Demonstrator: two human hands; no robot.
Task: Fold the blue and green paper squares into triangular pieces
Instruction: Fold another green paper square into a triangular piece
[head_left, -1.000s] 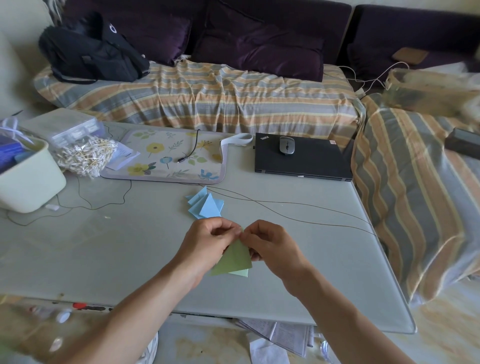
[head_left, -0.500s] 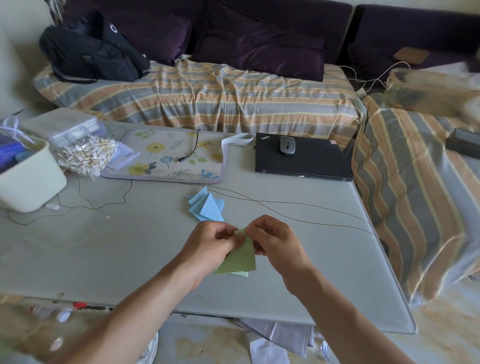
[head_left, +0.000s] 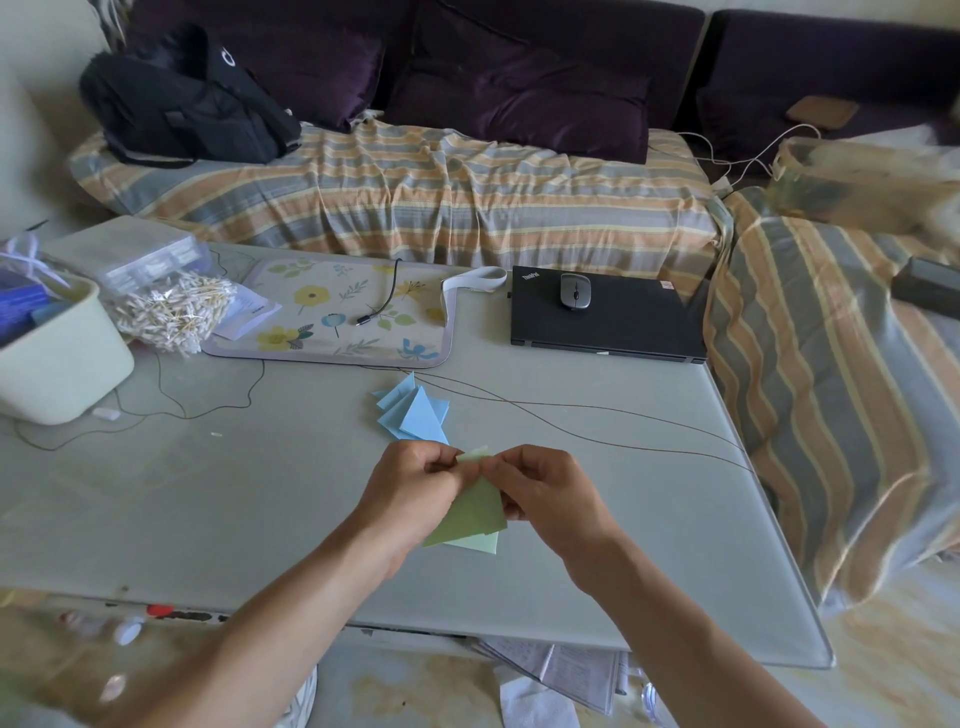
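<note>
Left hand (head_left: 410, 493): fingers curled, pinching the green paper (head_left: 475, 512) at its top. Right hand (head_left: 548, 493): likewise pinching, just beside. Both forearms bare, reaching in from the near edge.

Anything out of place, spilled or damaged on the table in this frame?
Nothing damaged or spilled. Thin dark wires trail loose across the pale table, passing right by the pile of folded blue paper triangles. Left hand and right hand both pinch the green paper piece normally.
</note>
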